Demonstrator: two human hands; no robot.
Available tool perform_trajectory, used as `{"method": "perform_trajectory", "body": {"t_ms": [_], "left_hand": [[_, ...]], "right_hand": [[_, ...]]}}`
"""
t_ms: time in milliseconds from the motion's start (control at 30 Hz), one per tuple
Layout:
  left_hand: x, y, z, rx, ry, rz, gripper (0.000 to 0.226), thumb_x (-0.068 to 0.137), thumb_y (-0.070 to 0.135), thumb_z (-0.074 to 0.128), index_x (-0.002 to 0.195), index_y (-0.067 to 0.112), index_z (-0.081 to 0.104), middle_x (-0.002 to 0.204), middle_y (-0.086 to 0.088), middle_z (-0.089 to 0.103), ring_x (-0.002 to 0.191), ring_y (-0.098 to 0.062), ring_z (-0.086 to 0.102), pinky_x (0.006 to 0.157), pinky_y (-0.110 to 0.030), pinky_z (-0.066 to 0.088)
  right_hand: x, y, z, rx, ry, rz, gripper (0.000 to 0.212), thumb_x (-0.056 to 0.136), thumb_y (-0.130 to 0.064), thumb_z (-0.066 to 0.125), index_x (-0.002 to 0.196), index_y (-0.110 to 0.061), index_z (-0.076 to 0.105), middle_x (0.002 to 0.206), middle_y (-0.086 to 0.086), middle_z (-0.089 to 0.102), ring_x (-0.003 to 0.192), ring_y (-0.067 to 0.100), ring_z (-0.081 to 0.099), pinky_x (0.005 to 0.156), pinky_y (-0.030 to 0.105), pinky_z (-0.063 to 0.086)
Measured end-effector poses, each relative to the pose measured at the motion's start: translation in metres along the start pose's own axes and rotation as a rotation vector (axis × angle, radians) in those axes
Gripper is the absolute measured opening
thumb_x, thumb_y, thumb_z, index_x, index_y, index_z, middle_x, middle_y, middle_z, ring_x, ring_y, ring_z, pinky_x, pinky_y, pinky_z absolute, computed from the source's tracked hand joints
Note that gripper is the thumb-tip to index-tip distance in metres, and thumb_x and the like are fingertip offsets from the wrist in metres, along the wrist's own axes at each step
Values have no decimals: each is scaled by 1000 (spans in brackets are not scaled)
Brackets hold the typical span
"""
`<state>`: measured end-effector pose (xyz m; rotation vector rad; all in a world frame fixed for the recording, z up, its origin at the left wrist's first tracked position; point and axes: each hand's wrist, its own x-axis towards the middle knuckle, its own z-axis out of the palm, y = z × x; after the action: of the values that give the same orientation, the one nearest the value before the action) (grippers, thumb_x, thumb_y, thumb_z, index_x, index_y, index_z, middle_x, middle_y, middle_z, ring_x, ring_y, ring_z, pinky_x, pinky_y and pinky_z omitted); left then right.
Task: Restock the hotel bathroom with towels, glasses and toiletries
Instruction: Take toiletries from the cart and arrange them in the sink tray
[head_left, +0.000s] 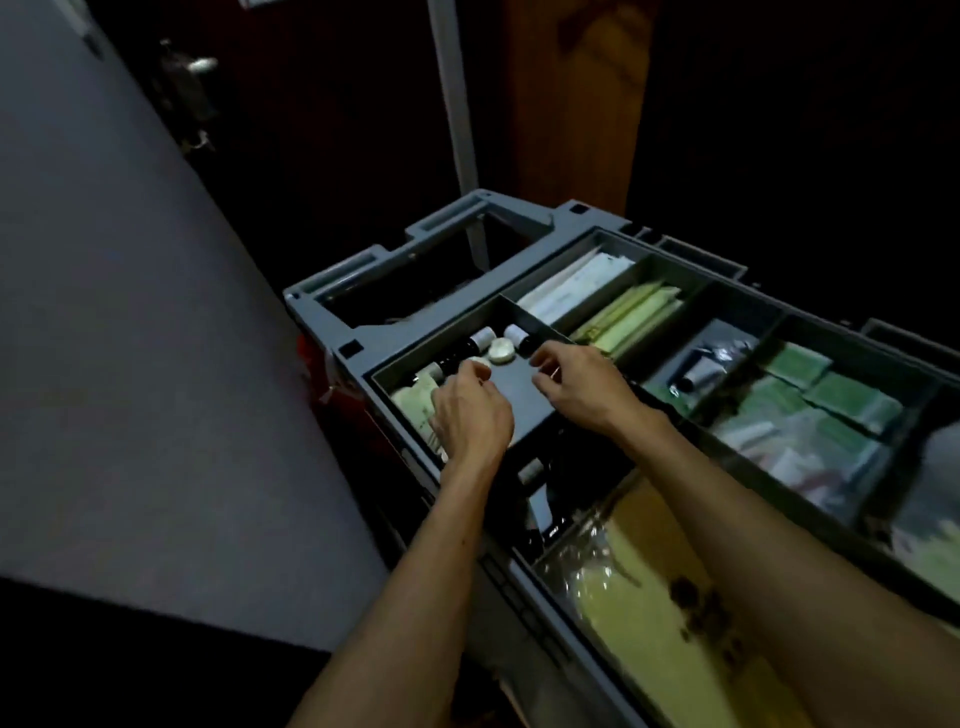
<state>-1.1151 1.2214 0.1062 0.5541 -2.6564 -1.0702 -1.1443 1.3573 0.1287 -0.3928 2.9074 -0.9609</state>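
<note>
A grey housekeeping cart tray (519, 387) is split into compartments. Its near-left compartment holds small dark bottles with white caps (483, 338), a round pale soap (501, 351) and pale green packets (415, 402). My left hand (470, 415) reaches into this compartment and its fingertips pinch a second round pale soap (480, 362). My right hand (576, 387) hovers over the compartment's bare floor by the divider. Its fingers are curled towards the thumb, and whether they hold anything is hidden.
Other compartments hold white sachets (576, 283), pale green packets (628, 319), a small tube (698, 374) and green wrapped items (821, 400). Yellow plastic-wrapped goods (649, 613) lie lower right. A pale wall (104, 338) stands left, a dark door with a handle (200, 65) behind.
</note>
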Motion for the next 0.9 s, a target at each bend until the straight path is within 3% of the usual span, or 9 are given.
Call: {"method": "perform_trajectory", "body": {"t_ms": [100, 267, 433, 567, 633, 733, 900], "left_hand": [[36, 1, 13, 149, -36, -78, 26, 96, 17, 47, 119, 22, 59, 119, -10, 64, 115, -33, 53, 99, -47, 43], [86, -13, 30, 271, -130, -29, 34, 98, 29, 50, 131, 19, 55, 128, -11, 61, 118, -31, 53, 98, -45, 44], [105, -15, 35, 310, -204, 8, 27, 96, 38, 57, 117, 23, 65, 111, -8, 68, 102, -30, 63, 85, -43, 54], [111, -18, 38, 373, -288, -9, 22, 91, 30, 66, 111, 22, 63, 102, -8, 69, 94, -29, 64, 84, -44, 56], [112, -20, 38, 356, -302, -17, 20, 89, 26, 69, 106, 21, 61, 97, -6, 67, 90, -27, 64, 83, -45, 56], [110, -23, 38, 289, -288, -12, 22, 84, 23, 73, 101, 19, 59, 95, -4, 65, 88, -26, 63, 82, -46, 56], [106, -29, 28, 63, -285, -49, 31, 78, 20, 81, 100, 18, 59, 95, -2, 64, 87, -21, 63, 79, -45, 58]], "right_hand": [[49, 11, 11, -75, -97, -75, 27, 95, -17, 53, 120, -13, 62, 116, 15, 66, 109, 35, 59, 87, 41, 50], [100, 18, 41, -131, -229, -158, 38, 93, -9, 54, 130, -17, 56, 131, 13, 53, 115, 34, 56, 91, 38, 45], [126, 21, 54, -200, -343, -167, 50, 95, -17, 56, 143, -21, 43, 153, 8, 30, 129, 34, 47, 102, 43, 42], [136, 24, 60, -216, -348, -183, 42, 97, -16, 52, 139, -20, 49, 147, 9, 42, 125, 32, 50, 98, 42, 44], [136, 25, 60, -224, -336, -182, 36, 96, -15, 53, 132, -17, 55, 138, 13, 50, 117, 33, 54, 94, 43, 48], [130, 29, 60, -205, -300, -165, 39, 92, -14, 61, 130, -16, 52, 134, 13, 47, 111, 35, 56, 93, 43, 48], [118, 31, 63, -278, -359, -150, 49, 93, -25, 63, 137, -14, 43, 152, 17, 27, 120, 39, 52, 95, 46, 45]]}}
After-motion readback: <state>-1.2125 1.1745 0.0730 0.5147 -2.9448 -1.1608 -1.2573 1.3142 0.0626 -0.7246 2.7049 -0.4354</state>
